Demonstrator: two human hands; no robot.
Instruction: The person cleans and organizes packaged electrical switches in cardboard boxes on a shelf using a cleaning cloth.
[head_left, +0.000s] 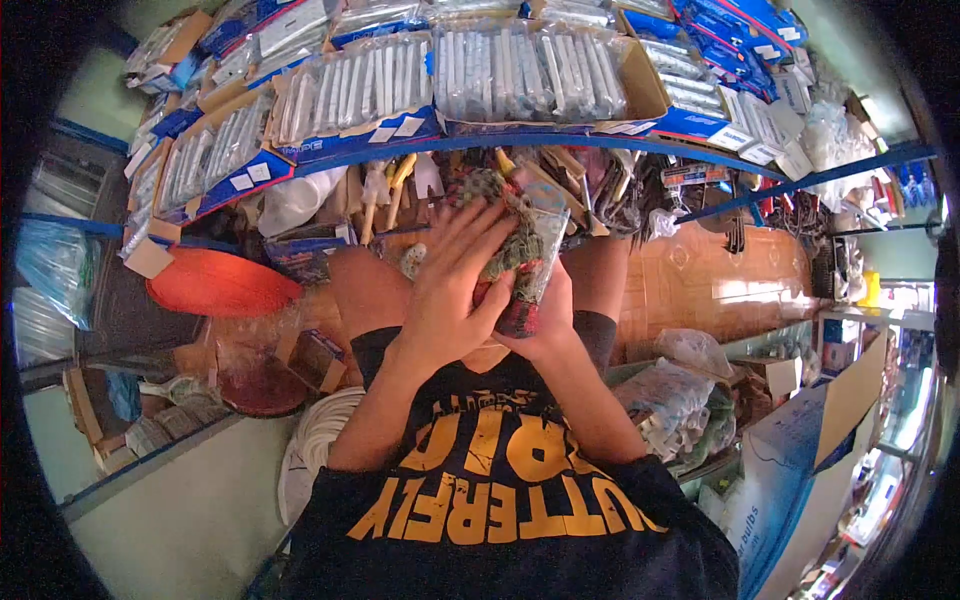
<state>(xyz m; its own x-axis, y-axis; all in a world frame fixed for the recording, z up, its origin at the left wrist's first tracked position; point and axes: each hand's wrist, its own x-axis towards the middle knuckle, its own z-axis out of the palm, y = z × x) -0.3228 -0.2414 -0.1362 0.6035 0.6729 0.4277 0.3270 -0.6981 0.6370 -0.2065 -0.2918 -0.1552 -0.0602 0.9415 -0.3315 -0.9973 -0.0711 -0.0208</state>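
Observation:
In front of my lap, a clear plastic-wrapped pack [548, 245] is held between my two hands. My right hand [548, 315] is closed around its lower part, with most of the fingers hidden behind it. A crumpled green and red rag [515, 250] lies against the pack's face. My left hand [455, 265] grips this rag, its fingers laid over the cloth and its thumb at the near side. More of the red part shows between the two palms. What is inside the pack is hard to make out.
Ahead stands a blue-edged shelf [350, 152] with open cardboard boxes of plastic-wrapped packs [530, 75]. Tools with yellow handles [402, 172] hang below it. To the left are an orange-red oval item [220, 285] and a stool [262, 385]. A blue carton [780, 490] stands at right.

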